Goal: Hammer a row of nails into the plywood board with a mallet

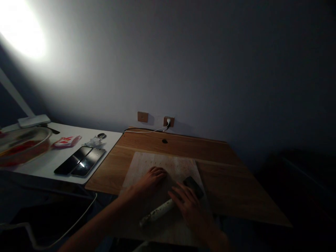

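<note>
A pale wooden board [162, 159] lies on the brown wooden table, with a row of small dark dots near its far edge; whether they are nails or holes I cannot tell. My left hand [154, 176] rests over the board's middle, fingers curled and close together; anything in them is hidden. Slanting across the board is a hammer with a worn white handle [161, 210] and a dark, blocky head [193, 186]. Over it, near where handle meets head, is my right hand [187, 203], fingers spread and stretched out, not wrapped round the handle.
Two dark phones [88, 162] lie side by side on a white table [111, 138] at left. Beside them are a red-and-white packet [66, 140], crumpled plastic [95, 142] and a large clear bowl [39, 143]. A white cable runs to a wall socket [168, 121]; another cable [78, 222] hangs below.
</note>
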